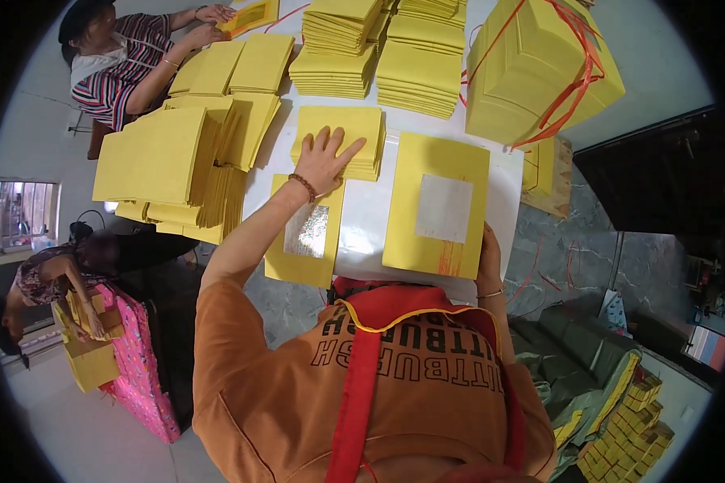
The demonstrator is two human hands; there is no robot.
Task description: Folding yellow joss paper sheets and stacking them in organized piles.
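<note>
My left hand [322,159] lies with fingers spread on a small stack of yellow paper sheets [362,127]. Below that wrist is a yellow sheet with a shiny silver patch [275,262], which looks like joss paper. To the right lies a larger yellow joss paper stack [403,201] with a pale silver square and red streaks. My right hand [489,262] is against the right edge of this stack, near its lower corner. Most of its fingers are hidden by the stack, so its grip does not show.
Piled yellow paper [153,157] stands at left, with taller stacks [419,76] behind. A big yellow bundle [515,72] tied with red ribbon is far right. One person [129,64] works across the white table [362,241]; another [52,270] is at a pink-covered table.
</note>
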